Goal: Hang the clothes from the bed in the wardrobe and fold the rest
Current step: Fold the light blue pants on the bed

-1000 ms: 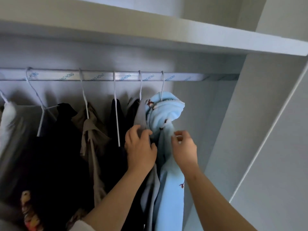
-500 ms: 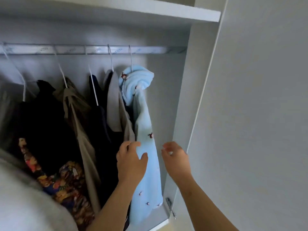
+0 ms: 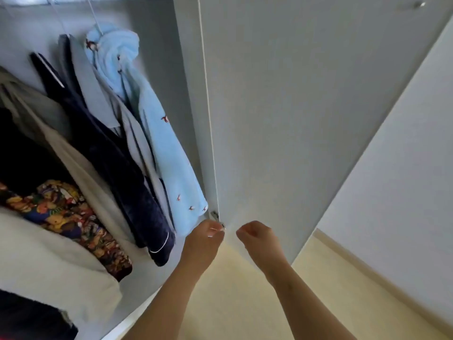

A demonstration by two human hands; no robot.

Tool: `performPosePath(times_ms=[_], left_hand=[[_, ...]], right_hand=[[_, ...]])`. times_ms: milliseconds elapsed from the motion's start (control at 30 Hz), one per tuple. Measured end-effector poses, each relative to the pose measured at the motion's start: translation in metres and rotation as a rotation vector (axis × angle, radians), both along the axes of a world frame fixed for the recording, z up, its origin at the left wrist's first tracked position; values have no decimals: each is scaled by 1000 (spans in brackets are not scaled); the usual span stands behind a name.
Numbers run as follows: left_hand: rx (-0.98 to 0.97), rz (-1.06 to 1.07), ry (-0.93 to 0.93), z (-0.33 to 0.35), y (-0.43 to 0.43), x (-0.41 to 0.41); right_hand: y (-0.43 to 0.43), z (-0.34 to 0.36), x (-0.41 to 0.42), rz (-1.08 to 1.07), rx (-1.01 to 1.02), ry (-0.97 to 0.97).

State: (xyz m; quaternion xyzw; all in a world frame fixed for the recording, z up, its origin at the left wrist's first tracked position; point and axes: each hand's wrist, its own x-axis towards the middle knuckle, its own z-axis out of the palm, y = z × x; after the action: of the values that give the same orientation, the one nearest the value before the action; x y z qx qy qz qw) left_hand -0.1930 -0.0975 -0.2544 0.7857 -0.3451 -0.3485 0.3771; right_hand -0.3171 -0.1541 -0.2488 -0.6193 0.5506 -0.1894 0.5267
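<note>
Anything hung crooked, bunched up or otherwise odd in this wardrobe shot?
Yes: the light blue fleece garment at the right end of the row is twisted into a bunched knot at the top, under its white hanger hook, rather than spread over the shoulders. The dark navy garment beside it hangs straight.

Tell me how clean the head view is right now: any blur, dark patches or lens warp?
Head view: hands soft with motion blur, left hand, right hand; wardrobe interior dim at left, dark clothes losing detail; light blue robe and wardrobe door evenly lit, no glare; wide-angle warp tilts the door edges.
</note>
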Motion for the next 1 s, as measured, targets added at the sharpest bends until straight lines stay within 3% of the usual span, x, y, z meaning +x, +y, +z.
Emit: performPosePath(times_ms=[433, 767, 1000], left_hand=[[201, -666, 43, -58, 65, -137], [242, -1178, -22, -59, 141, -317], [249, -1487, -18, -62, 251, -475]], right_hand=[[161, -66, -141, -716, 299, -120], [310, -68, -284, -1282, 323, -188], [445, -60, -409, -1574, 278, -165]])
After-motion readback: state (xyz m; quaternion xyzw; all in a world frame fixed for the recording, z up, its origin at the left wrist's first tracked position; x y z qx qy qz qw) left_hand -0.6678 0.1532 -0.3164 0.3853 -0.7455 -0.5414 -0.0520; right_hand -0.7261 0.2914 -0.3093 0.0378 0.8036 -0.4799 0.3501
